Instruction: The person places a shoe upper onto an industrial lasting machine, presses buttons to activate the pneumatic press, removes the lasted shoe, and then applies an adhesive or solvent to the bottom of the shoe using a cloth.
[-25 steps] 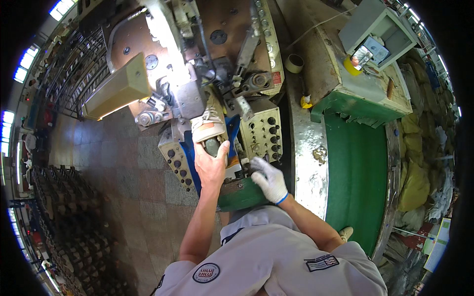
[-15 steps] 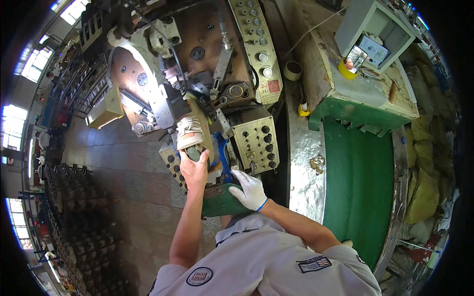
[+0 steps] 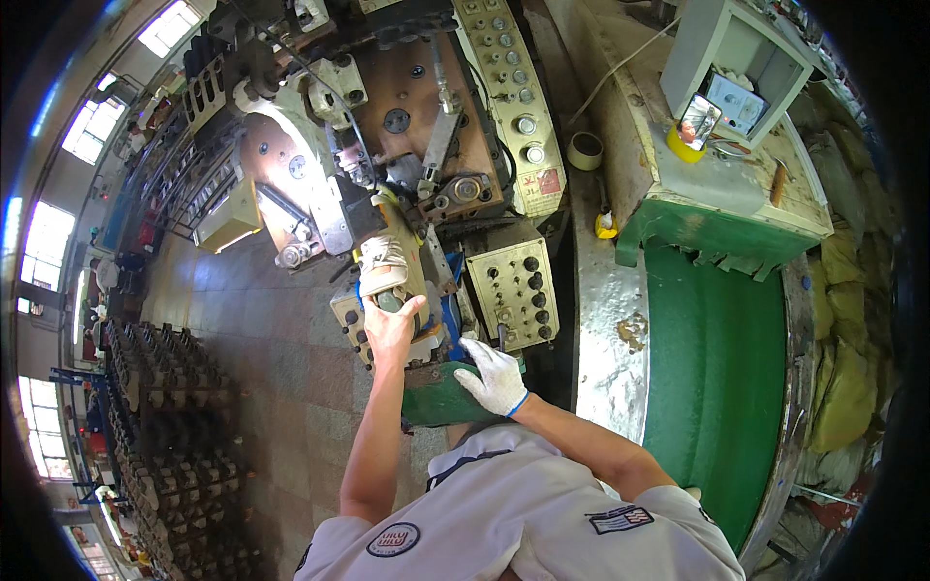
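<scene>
My bare left hand is closed around the heel end of a cream lace-up shoe, with a dark green last showing in its opening. The shoe's toe points away from me, toward the working head of a machine; the toe's tip is hard to make out there. My right hand, in a white glove with a blue cuff edge, lies with fingers apart at the green padded front edge of the machine. Nothing shows in its grip. A blue part stands between the two hands.
A control box with black knobs sits right of the shoe, below a panel of gauges. Further right are a metal ledge and a green conveyor belt. Racks of dark shoe-like items fill the lower left.
The whole view has shifted slightly. The shoe has turned a little in my left hand, so less of its opening shows. My right hand stays in about the same place.
</scene>
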Available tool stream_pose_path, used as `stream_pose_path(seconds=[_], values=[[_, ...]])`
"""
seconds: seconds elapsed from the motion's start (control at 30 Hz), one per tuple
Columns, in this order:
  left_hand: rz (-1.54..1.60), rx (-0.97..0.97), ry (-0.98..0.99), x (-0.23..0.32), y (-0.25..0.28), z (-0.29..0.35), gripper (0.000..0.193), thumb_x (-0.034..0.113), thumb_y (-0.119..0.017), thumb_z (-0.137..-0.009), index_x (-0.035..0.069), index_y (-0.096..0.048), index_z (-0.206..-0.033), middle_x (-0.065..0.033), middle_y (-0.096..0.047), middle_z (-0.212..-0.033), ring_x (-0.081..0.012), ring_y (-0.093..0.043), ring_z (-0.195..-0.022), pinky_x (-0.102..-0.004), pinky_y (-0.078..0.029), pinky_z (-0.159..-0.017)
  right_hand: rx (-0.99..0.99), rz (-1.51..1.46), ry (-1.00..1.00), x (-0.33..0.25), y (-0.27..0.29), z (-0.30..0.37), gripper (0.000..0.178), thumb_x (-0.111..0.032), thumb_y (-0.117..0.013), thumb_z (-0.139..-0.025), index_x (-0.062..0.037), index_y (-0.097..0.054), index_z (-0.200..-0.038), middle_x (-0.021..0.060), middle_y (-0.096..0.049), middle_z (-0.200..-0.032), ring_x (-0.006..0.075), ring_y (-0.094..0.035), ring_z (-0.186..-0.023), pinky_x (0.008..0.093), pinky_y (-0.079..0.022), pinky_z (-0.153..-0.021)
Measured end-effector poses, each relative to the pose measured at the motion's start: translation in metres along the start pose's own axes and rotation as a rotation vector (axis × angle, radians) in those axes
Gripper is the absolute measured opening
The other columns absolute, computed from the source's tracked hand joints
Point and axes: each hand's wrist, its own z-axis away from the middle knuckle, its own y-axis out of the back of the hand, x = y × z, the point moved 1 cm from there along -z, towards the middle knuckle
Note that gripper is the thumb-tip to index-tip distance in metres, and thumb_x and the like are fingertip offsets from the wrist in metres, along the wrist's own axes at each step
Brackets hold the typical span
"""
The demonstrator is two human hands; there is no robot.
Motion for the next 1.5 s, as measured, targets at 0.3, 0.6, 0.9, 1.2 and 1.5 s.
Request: stream_pose_path(seconds=[0.3,0.6,0.9,1.2,1.5], values=[[-0.054,-0.024,0.038,0.009,0.003,-0.016,0.074,0.017,-0.085,-0.074,0.002,-0.053,-0.139,-0.0225,-0.07,-0.122,-0.0365,-0.067,-0.111,-0.0424,-0.05,-0.098,0.017,-0.531,-0.389,0.002,-0.006,-0.003,0.059,-0.025,-0.063,-0.104,0.0061,-0.045,-0.15,0.0203,-0.064,-0.14,0.0245,-0.066,-0.122,0.0354,-0.052,-0.103],[1.352,-0.653,0.51,-0.025,0.028,0.056,0.055,0.019,-0.067,-0.087,0.0,-0.059,-0.138,-0.0178,-0.071,-0.123,-0.0318,-0.072,-0.107,-0.0451,-0.057,-0.097,0.228,-1.445,-0.54,-0.009,0.026,-0.053,0.09,-0.066,-0.059,-0.097,-0.0001,-0.041,-0.155,0.0226,-0.055,-0.15,0.0365,-0.059,-0.131,0.0526,-0.047,-0.11],[1.123,-1.123,0.45,-0.047,-0.007,0.112,0.069,0.046,-0.067,-0.092,-0.006,-0.062,-0.136,-0.0233,-0.069,-0.128,-0.0364,-0.071,-0.108,-0.0528,-0.06,-0.087,0.335,-1.867,-0.267,-0.088,0.104,-0.053,0.067,-0.046,-0.067,-0.094,-0.004,-0.055,-0.144,0.0221,-0.07,-0.125,0.0361,-0.074,-0.098,0.0508,-0.062,-0.092],[0.775,-0.991,0.048,0.046,-0.058,0.1,0.051,0.038,-0.064,-0.104,-0.006,-0.068,-0.131,-0.0068,-0.072,-0.12,-0.0141,-0.063,-0.11,-0.0303,-0.045,-0.1,0.565,-1.337,-0.223,-0.038,0.126,0.02,0.071,-0.032,-0.077,-0.089,0.0011,-0.053,-0.147,0.0108,-0.068,-0.129,0.0194,-0.069,-0.11,0.0335,-0.056,-0.096],[0.3,-1.158,-0.196,0.039,-0.178,0.158,0.05,0.036,-0.067,-0.103,-0.008,-0.068,-0.127,-0.0154,-0.074,-0.115,-0.0185,-0.067,-0.105,-0.0314,-0.05,-0.094,0.69,-0.987,-0.409,0.039,0.193,0.112,0.072,-0.034,-0.076,-0.092,0.0011,-0.051,-0.15,0.0083,-0.067,-0.131,0.0136,-0.064,-0.11,0.0317,-0.053,-0.097]])
